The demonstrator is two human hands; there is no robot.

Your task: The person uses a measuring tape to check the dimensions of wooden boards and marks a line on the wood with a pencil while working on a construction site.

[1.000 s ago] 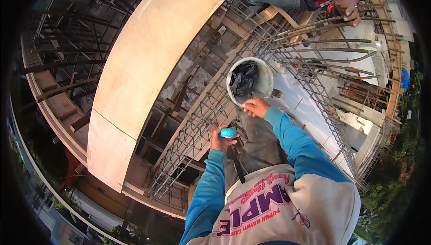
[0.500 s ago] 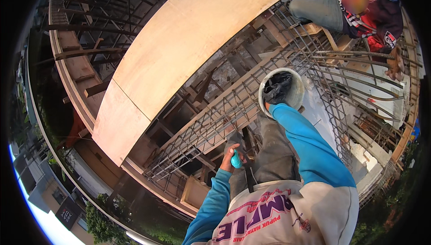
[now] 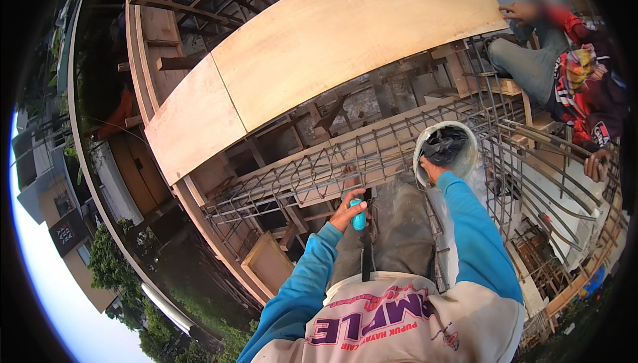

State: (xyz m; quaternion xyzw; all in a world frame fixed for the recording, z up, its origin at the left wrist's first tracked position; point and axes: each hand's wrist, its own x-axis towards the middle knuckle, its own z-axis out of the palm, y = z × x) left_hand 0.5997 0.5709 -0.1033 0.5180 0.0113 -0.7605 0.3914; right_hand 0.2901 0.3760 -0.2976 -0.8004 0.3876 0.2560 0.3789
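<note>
My left hand [image 3: 347, 211] is closed around a rounded teal handle [image 3: 359, 215] above my left thigh; what kind of tool it belongs to I cannot make out. My right hand [image 3: 434, 169] reaches over the near rim of a whitish bucket [image 3: 469, 163]. Its bunched fingers are inside, against a crumpled black plastic bag [image 3: 444, 145]; the fingertips and anything they hold are hidden. The bucket stands by my right knee, beside a long tied rebar cage [image 3: 319, 175] that runs across in front of my legs.
Beyond the cage lie large plywood sheets [image 3: 319, 37] over timber framing. At right, another person [image 3: 565, 77] sits with one hand at the plywood's end and one near bent rebar [image 3: 541, 133]. A timber edge [image 3: 219, 250] runs at left, with trees [image 3: 116, 266] and buildings below.
My view has turned, shifting the scene. My right hand has drawn back somewhat, so more of it shows at the bucket's rim. The left keeps its hold on the teal handle.
</note>
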